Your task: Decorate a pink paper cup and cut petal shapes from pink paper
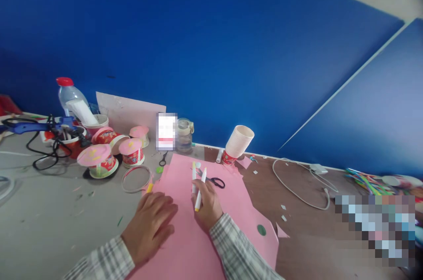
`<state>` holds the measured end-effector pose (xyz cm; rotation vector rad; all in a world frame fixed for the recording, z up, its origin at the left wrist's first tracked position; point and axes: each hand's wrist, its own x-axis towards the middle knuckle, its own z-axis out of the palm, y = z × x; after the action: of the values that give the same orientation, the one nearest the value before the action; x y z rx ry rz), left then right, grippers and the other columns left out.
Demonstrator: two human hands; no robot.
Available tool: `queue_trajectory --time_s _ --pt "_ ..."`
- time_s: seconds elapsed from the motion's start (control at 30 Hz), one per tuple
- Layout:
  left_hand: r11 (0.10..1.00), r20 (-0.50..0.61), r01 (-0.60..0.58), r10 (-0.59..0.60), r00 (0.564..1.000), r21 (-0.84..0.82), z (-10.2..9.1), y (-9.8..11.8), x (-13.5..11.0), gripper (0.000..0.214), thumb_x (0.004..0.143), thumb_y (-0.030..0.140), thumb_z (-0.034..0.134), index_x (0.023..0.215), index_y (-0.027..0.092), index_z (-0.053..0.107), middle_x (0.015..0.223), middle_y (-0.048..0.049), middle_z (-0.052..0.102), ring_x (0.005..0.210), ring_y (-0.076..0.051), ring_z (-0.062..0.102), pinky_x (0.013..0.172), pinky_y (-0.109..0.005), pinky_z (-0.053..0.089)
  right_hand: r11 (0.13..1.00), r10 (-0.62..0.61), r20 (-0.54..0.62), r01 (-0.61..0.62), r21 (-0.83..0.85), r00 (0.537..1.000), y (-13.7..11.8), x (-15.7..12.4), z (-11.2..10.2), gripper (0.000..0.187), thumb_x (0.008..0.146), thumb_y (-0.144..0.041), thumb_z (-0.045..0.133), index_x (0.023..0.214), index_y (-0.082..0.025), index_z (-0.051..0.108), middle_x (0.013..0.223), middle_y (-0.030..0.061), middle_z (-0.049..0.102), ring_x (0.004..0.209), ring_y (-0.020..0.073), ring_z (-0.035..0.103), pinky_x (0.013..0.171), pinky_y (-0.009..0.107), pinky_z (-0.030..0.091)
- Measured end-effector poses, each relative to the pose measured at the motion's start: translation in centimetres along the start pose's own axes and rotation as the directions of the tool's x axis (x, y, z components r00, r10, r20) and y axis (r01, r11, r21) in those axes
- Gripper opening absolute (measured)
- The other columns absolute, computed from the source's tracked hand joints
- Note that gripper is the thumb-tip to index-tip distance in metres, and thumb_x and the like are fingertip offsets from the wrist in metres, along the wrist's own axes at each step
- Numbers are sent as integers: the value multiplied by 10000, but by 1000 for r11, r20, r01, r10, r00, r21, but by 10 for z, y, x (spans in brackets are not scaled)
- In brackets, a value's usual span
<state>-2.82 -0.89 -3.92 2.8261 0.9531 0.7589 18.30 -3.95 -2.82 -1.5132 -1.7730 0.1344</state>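
Observation:
A large pink paper sheet (185, 236) lies on the table in front of me. My left hand (150, 222) rests on its left edge, fingers curled down, a small yellow cap (150, 188) just beyond its fingertips. My right hand (208, 203) is closed round a white marker (200, 189) with a yellow end, held over the sheet. A second white pen (194, 176) lies beside it. Black-handled scissors (214, 181) lie on the paper just past my right hand.
Pink-topped red paper cups (99, 158) stand at the left with a water bottle (71, 99), a blue glue gun (29, 126) and black cable. A tipped stack of paper cups (238, 143), a glass jar (184, 134), a white cable (297, 183) and coloured straws (363, 178) lie beyond. Blue partition walls behind.

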Motion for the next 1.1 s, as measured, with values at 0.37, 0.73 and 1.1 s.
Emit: queue_trajectory --time_s 0.37,0.73,1.1 --pt "1000 23 1 -2 1000 31 5 -7 -2 341 660 530 559 975 400 556 1097 50 596 1007 -227 456 895 -421 299 998 -56 201 50 38 978 -31 -3 -22 339 755 -185 560 1088 -221 506 838 45 626 742 218 581 665 322 477" --pt "990 37 138 -138 990 15 8 -12 -1 515 688 546 502 1149 329 431 1070 25 634 986 -198 515 915 -389 291 993 -107 618 118 24 779 -34 -46 -57 623 740 -389 610 1290 -285 336 1374 72 407 1275 291 324 1078 433 256" --pt "988 38 152 -151 988 -10 6 -17 -1 529 659 615 471 1116 349 467 1096 19 634 1004 -207 519 900 -377 278 994 -113 594 86 74 797 -41 -54 -50 658 714 -135 546 1306 -297 308 1414 11 359 1316 209 291 1103 350 265"
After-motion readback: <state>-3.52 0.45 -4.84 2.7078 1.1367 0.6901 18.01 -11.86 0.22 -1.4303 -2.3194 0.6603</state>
